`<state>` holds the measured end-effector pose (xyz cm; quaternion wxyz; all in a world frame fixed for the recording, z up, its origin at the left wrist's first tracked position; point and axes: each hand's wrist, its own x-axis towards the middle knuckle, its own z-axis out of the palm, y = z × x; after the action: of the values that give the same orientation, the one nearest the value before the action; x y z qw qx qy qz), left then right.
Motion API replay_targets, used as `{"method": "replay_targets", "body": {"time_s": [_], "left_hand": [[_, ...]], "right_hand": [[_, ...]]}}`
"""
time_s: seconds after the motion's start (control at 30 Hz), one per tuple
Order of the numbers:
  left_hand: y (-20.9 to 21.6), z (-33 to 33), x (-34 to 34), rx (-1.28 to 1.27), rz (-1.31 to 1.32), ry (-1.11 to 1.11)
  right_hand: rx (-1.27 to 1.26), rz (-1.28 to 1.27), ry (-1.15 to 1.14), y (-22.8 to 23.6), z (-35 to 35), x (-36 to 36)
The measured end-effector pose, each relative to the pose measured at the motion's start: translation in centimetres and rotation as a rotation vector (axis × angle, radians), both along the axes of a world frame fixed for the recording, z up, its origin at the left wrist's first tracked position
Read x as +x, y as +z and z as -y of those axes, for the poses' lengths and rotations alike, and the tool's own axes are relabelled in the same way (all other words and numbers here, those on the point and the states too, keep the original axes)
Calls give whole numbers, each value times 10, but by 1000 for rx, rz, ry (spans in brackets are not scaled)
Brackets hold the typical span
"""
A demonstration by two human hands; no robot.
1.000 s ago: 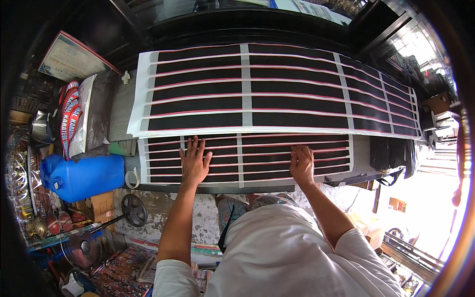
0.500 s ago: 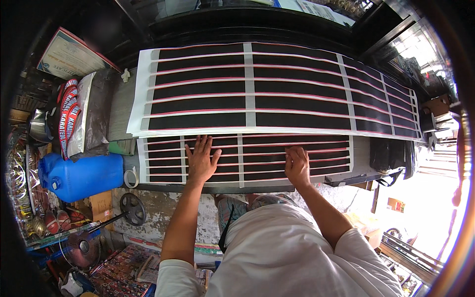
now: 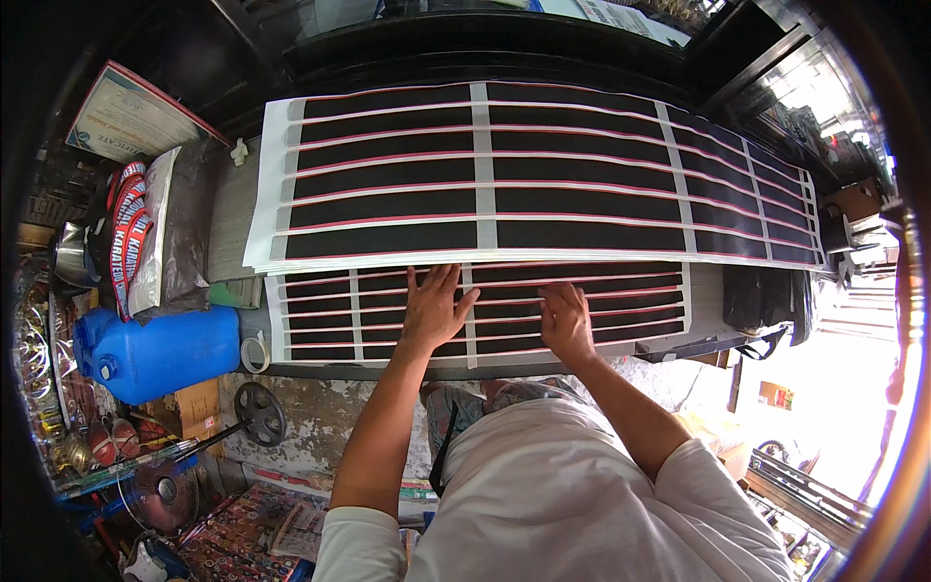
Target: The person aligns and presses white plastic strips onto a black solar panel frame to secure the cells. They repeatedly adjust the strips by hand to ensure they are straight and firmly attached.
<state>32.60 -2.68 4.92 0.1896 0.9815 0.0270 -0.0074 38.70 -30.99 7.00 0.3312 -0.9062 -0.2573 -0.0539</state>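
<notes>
A smaller sheet [image 3: 630, 308] with black bands, white-and-red lines and grey cross strips lies along the near side of the table. My left hand [image 3: 434, 306] rests flat on it, fingers spread, its fingertips at the front edge of a larger stack of sheets [image 3: 388, 197]. Similar black bands cover that stack, which overlaps the smaller sheet's far side. To the right, my right hand [image 3: 568, 325] is over the smaller sheet with its fingers curled and drawn together. Whatever those fingers may hold is hidden or too small to make out.
Left of the sheets stand a blue jerrycan [image 3: 165, 351], a tape roll [image 3: 255, 353] and a plastic-wrapped pack [image 3: 179, 228] beside red lettered bands [image 3: 129, 233]. A framed certificate [image 3: 131, 114] leans behind. At the right end sits a black bag [image 3: 766, 299].
My left hand has slid to the right across the smaller sheet, still flat. My right hand has shifted slightly left, fingers still drawn together.
</notes>
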Motion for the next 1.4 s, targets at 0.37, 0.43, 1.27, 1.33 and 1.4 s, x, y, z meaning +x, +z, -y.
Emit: {"method": "replay_targets", "body": {"time_s": [0.37, 0.43, 1.27, 1.33, 1.4], "left_hand": [[14, -7, 9, -48, 41, -25], [12, -8, 7, -45, 48, -25], [7, -5, 3, -114, -37, 26], [7, -5, 3, -102, -27, 22], [4, -6, 1, -100, -26, 25]], "right_hand": [[-215, 53, 149, -31, -95, 57], [-256, 57, 172, -38, -104, 59], [-457, -63, 215, -53, -135, 70], [-417, -16, 225, -54, -132, 70], [-444, -137, 304, -43, -135, 78]]}}
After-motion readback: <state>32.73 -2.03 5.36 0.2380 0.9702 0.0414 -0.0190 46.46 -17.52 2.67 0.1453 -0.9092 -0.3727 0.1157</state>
